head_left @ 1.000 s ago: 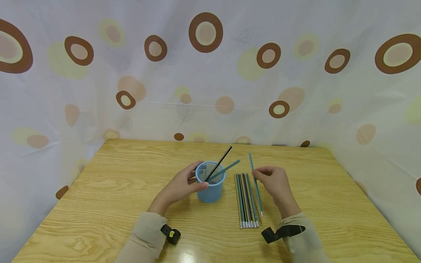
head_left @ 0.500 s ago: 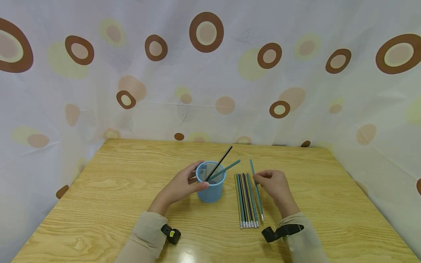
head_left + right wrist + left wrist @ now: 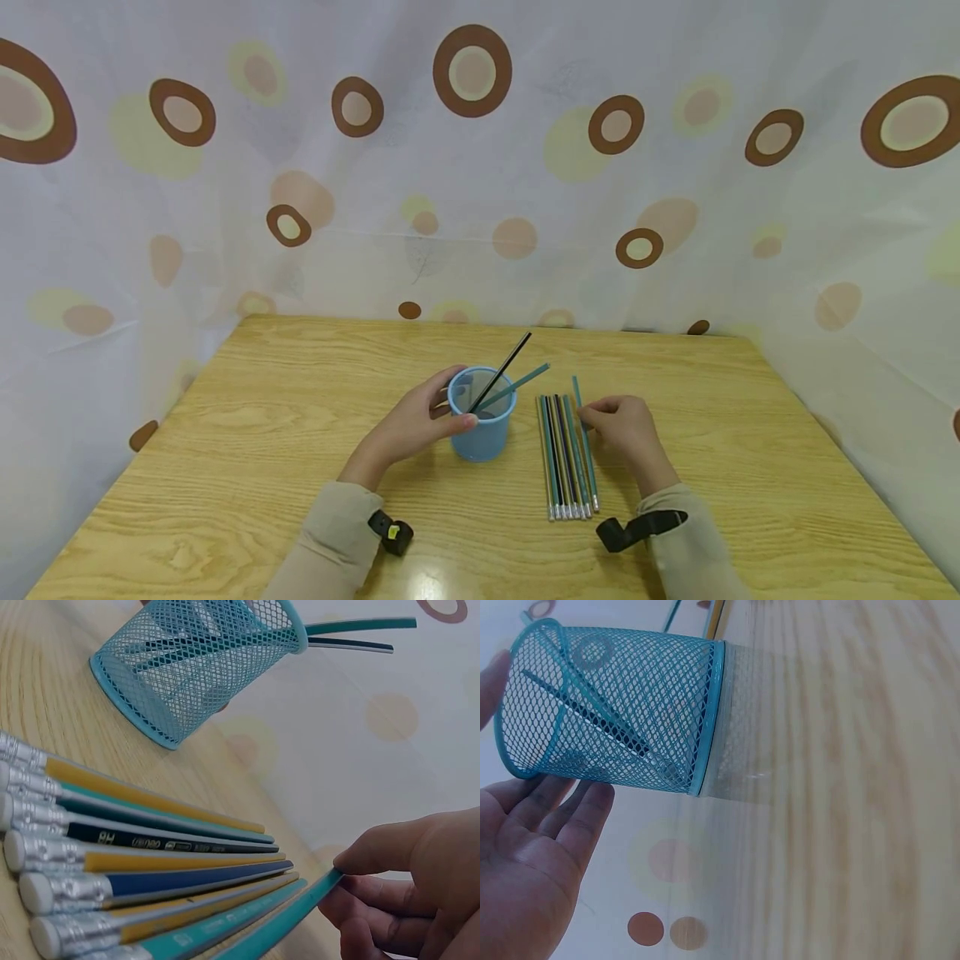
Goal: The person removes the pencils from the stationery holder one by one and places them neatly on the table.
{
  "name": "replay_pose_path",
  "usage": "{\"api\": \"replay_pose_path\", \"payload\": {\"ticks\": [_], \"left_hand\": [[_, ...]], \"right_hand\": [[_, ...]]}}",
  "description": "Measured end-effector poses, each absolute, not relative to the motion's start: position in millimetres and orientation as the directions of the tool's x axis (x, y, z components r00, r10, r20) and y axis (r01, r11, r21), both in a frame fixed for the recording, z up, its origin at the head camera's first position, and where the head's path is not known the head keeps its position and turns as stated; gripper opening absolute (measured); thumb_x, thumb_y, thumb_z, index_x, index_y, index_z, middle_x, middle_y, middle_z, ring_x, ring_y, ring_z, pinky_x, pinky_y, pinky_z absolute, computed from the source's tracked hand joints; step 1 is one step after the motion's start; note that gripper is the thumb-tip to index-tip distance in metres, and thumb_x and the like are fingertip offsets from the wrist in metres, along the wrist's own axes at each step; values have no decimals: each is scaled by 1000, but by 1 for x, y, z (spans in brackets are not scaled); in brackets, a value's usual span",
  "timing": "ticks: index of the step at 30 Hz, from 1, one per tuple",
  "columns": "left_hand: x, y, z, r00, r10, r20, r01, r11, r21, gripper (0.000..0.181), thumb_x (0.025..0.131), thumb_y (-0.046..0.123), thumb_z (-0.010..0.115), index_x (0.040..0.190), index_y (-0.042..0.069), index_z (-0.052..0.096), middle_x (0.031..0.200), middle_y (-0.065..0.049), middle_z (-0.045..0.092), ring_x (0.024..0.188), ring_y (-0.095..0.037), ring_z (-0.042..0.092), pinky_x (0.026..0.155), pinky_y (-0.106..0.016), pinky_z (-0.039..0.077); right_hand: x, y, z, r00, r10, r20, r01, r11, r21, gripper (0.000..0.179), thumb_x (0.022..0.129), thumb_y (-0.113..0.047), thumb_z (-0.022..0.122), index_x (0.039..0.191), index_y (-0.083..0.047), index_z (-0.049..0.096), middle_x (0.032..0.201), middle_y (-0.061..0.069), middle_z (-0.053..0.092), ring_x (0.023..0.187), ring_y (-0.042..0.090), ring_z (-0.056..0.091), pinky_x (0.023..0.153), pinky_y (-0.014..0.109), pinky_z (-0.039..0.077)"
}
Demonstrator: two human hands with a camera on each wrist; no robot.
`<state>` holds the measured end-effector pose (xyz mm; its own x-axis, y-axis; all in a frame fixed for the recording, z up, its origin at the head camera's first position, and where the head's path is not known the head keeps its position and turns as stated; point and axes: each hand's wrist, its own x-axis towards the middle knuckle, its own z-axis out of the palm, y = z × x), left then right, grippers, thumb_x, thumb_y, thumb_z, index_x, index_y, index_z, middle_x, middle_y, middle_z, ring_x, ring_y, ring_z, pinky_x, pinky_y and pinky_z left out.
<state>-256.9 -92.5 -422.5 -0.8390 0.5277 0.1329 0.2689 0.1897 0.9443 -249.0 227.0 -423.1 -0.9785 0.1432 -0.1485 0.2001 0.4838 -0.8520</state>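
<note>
A light-blue mesh pencil cup (image 3: 480,437) stands upright on the table, with a black pencil (image 3: 510,360) and a green pencil (image 3: 529,377) leaning in it. My left hand (image 3: 412,427) holds the cup near its rim, thumb on the near side and fingers on the far side. Between thumb and fingers, my right hand (image 3: 624,425) pinches another green pencil (image 3: 289,919) near its eraserless end. That pencil lies along the right side of a row of pencils (image 3: 561,458) in yellow, green, black and blue, their white erasers (image 3: 45,937) toward me.
The wood-grain table (image 3: 300,375) reaches back to a white curtain (image 3: 375,183) printed with brown rings and pale dots. Black camera straps (image 3: 652,525) sit round both sleeves.
My right hand has drawn the green pencil toward me and slightly left, so its eraser end comes level with the row. The left hand and cup have stayed in place.
</note>
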Motion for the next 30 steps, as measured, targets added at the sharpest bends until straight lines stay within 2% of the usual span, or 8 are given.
{"api": "replay_pose_path", "payload": {"ticks": [9,14,20,30], "left_hand": [[-258,-92,-422,-839,528,132,270,193,943,80,92,28,73,156,16,27,153,-11,38,140,-27,37,113,-40,35],[-257,-92,-422,-837,530,136,272,188,944,80,92,27,73,156,15,26,153,-11,38,140,-27,37,113,-40,35],[-258,-92,-423,-840,527,129,267,196,943,81,92,29,73,157,16,26,153,-8,38,140,-27,38,112,-39,36],[-258,-92,-424,-840,530,121,259,194,946,83,92,30,73,157,15,24,154,-9,37,141,-27,37,112,-40,36]], "right_hand": [[-247,227,-427,-978,151,-142,202,532,-823,24,93,-19,69,98,4,72,88,11,66,79,23,58,60,30,48],[-248,228,-429,-980,145,-133,193,575,-795,25,91,-20,71,96,4,73,91,11,66,83,23,58,65,30,48],[-249,230,-432,-984,135,-117,176,621,-764,26,91,-21,71,96,4,74,98,14,67,91,27,59,74,37,51],[-249,229,-434,-987,130,-95,157,655,-739,23,90,-20,71,93,3,75,94,12,68,89,27,60,74,40,52]]}}
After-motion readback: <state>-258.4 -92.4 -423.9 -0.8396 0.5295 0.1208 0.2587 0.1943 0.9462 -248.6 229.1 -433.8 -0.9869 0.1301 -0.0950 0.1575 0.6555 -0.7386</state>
